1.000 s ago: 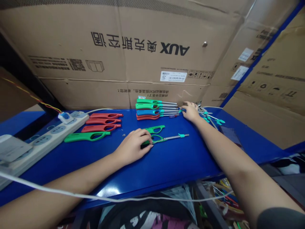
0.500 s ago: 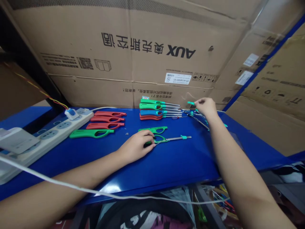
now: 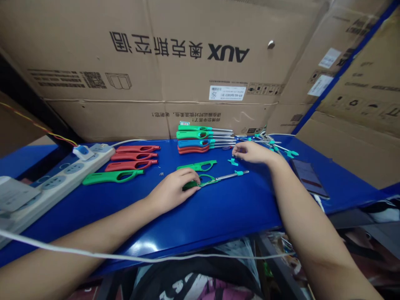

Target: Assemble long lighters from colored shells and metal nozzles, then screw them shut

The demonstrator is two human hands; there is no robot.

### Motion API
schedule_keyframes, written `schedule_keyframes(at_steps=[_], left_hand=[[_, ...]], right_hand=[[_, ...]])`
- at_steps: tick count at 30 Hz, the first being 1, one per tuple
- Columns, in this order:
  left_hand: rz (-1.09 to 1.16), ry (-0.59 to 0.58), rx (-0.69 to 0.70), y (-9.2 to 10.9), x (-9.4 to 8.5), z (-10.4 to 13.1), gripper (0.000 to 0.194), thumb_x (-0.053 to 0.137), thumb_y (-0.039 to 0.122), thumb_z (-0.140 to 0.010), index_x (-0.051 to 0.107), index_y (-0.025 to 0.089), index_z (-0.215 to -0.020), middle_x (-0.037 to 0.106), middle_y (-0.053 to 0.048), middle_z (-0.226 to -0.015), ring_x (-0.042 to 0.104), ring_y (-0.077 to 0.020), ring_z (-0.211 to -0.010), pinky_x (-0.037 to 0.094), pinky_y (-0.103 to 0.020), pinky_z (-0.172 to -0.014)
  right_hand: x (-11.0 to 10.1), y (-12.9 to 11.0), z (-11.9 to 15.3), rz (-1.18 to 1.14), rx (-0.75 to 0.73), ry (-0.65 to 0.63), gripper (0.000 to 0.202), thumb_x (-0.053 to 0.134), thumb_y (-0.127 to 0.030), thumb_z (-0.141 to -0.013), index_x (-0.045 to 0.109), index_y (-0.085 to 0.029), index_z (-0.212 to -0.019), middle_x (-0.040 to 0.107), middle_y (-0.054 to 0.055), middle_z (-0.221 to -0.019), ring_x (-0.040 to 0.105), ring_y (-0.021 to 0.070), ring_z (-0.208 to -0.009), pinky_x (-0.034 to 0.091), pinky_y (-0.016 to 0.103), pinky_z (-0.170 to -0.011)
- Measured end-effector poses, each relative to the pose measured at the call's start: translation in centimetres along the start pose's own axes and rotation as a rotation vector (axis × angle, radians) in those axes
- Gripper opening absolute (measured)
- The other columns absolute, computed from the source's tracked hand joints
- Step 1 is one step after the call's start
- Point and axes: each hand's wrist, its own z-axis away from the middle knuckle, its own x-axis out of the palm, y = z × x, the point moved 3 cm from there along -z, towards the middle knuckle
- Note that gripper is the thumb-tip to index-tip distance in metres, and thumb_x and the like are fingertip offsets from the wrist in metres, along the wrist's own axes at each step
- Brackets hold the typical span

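Note:
My left hand [image 3: 175, 189] is closed around the handle end of a green lighter half [image 3: 208, 181]. From its front runs a metal rod [image 3: 228, 176] with a teal collar [image 3: 239, 173] near the tip, and a thin wire lies along it. A matching green handle shell [image 3: 200, 166] rests just behind. To the right, my right hand [image 3: 250, 152] is pinched, with a small teal plastic clip [image 3: 233, 161] at its fingertips; the exact contact is hard to see. Past that hand lies a pile of rods and teal parts [image 3: 275, 143].
Several assembled lighters [image 3: 193, 143] are stacked at the back. Red handle shells [image 3: 134, 156] and a green one [image 3: 114, 177] lie beside a power strip [image 3: 62, 179]. Tiny screws [image 3: 161, 173] sit nearby. A phone [image 3: 309, 179] is at right; a white cable [image 3: 140, 258] crosses the front.
My right hand has moved left and toward me, from the pile of rods, with the teal clip. My left hand stays on the green lighter half. The view has shifted slightly.

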Motion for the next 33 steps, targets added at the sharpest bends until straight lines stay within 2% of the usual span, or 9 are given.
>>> schedule_keyframes(at_steps=[2, 5, 8, 12, 18, 22, 25, 29, 33], left_hand=[[-0.007, 0.003, -0.01, 0.1, -0.1, 0.0, 0.009, 0.062, 0.023, -0.093, 0.066, 0.021, -0.101, 0.069, -0.005, -0.106, 0.067, -0.0204, -0.101, 0.054, -0.035, -0.092], [-0.025, 0.007, -0.023, 0.1, -0.2, -0.1, 0.014, 0.063, 0.024, -0.093, 0.065, 0.021, -0.107, 0.07, -0.005, -0.107, 0.067, -0.02, -0.102, 0.055, -0.034, -0.092], [-0.033, 0.018, -0.031, 0.1, -0.2, -0.1, 0.019, 0.065, 0.026, -0.093, 0.065, 0.02, -0.111, 0.07, -0.005, -0.111, 0.068, -0.0198, -0.103, 0.055, -0.033, -0.093], [-0.032, 0.032, -0.026, -0.1, -0.2, -0.1, 0.024, 0.065, 0.029, -0.093, 0.064, 0.02, -0.115, 0.071, -0.006, -0.114, 0.068, -0.0199, -0.104, 0.056, -0.033, -0.093], [-0.067, -0.001, -0.029, -0.2, 0.0, -0.1, 0.023, 0.062, 0.032, -0.094, 0.066, 0.02, -0.113, 0.071, -0.008, -0.113, 0.067, -0.0225, -0.107, 0.056, -0.038, -0.095], [-0.122, -0.014, -0.041, -0.3, 0.0, 0.0, 0.026, 0.062, 0.036, -0.094, 0.067, 0.018, -0.113, 0.07, -0.009, -0.11, 0.067, -0.0246, -0.105, 0.055, -0.041, -0.095], [-0.139, -0.019, -0.051, -0.1, 0.0, 0.0, 0.025, 0.062, 0.035, -0.094, 0.068, 0.018, -0.111, 0.07, -0.009, -0.109, 0.067, -0.0246, -0.105, 0.055, -0.04, -0.094], [-0.144, -0.015, -0.076, 0.1, -0.2, 0.1, 0.022, 0.064, 0.035, -0.093, 0.069, 0.019, -0.108, 0.071, -0.008, -0.106, 0.067, -0.0243, -0.102, 0.056, -0.039, -0.093], [-0.131, -0.013, -0.105, 0.1, -0.1, 0.1, 0.021, 0.067, 0.033, -0.092, 0.07, 0.018, -0.106, 0.071, -0.008, -0.103, 0.068, -0.024, -0.099, 0.056, -0.037, -0.09]], right_hand=[[-0.3, -0.7, 0.4, -0.033, -0.044, 0.014, 0.023, 0.058, -0.037, -0.088, 0.067, -0.017, -0.096, 0.072, 0.008, -0.093, 0.063, 0.0171, -0.08, 0.048, 0.028, -0.075], [-0.3, -1.3, 0.7, -0.017, -0.044, -0.047, 0.032, 0.065, -0.046, -0.084, 0.068, -0.017, -0.099, 0.073, 0.008, -0.094, 0.063, 0.0178, -0.079, 0.047, 0.028, -0.071], [0.1, -1.1, 0.5, 0.039, 0.008, -0.118, 0.026, 0.064, -0.041, -0.085, 0.07, -0.017, -0.092, 0.072, 0.007, -0.086, 0.062, 0.0176, -0.074, 0.045, 0.027, -0.066], [1.0, -1.1, 0.0, -0.015, 0.011, -0.172, 0.022, 0.059, -0.037, -0.089, 0.069, -0.017, -0.09, 0.072, 0.007, -0.086, 0.062, 0.0168, -0.074, 0.046, 0.027, -0.067], [0.7, -1.1, 0.0, 0.063, 0.073, -0.018, 0.028, 0.065, -0.046, -0.086, 0.062, -0.018, -0.09, 0.069, 0.006, -0.084, 0.059, 0.0159, -0.072, 0.042, 0.026, -0.063], [0.7, -1.0, 0.5, 0.084, 0.077, -0.16, 0.034, 0.07, -0.051, -0.079, 0.063, -0.018, -0.076, 0.068, 0.004, -0.075, 0.058, 0.0157, -0.067, 0.04, 0.027, -0.06], [0.8, -1.8, 0.7, 0.11, 0.02, -0.163, 0.029, 0.069, -0.045, -0.081, 0.064, -0.018, -0.07, 0.065, 0.003, -0.068, 0.053, 0.0141, -0.062, 0.036, 0.027, -0.057], [1.0, -4.4, 1.1, 0.016, -0.118, -0.113, 0.03, 0.067, -0.047, -0.082, 0.069, -0.017, -0.078, 0.065, 0.003, -0.069, 0.051, 0.0124, -0.06, 0.036, 0.025, -0.055], [2.6, -7.3, 1.5, -0.074, -0.328, -0.194, 0.026, 0.07, -0.042, -0.083, 0.073, -0.016, -0.084, 0.068, 0.002, -0.074, 0.052, 0.0115, -0.063, 0.038, 0.024, -0.06]])
